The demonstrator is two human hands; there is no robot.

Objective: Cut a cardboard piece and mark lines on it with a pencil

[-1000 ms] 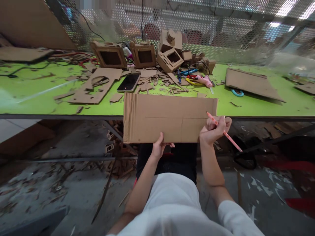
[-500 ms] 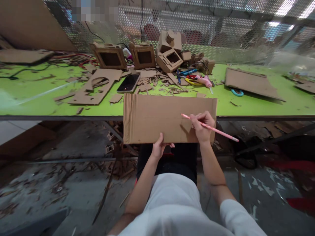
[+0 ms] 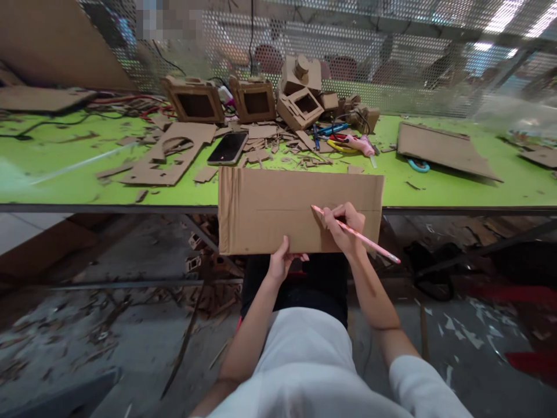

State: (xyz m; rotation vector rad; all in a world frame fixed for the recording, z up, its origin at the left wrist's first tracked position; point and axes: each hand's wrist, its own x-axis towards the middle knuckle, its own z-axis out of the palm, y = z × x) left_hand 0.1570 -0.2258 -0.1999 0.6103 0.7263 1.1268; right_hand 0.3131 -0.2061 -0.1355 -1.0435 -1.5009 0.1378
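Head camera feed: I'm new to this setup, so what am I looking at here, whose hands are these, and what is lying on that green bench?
The view comes from a camera worn on a person's head, looking forward and down, so both arms are their own. The left hand grips the lower edge of a cardboard sheet, which stands propped against the edge of the green table. The right hand holds a pink pencil with its tip on the sheet. On the table lie a phone, cardboard boxes with openings, a cut cardboard panel, scraps, and a pink glue gun. Perforated mesh stands behind.
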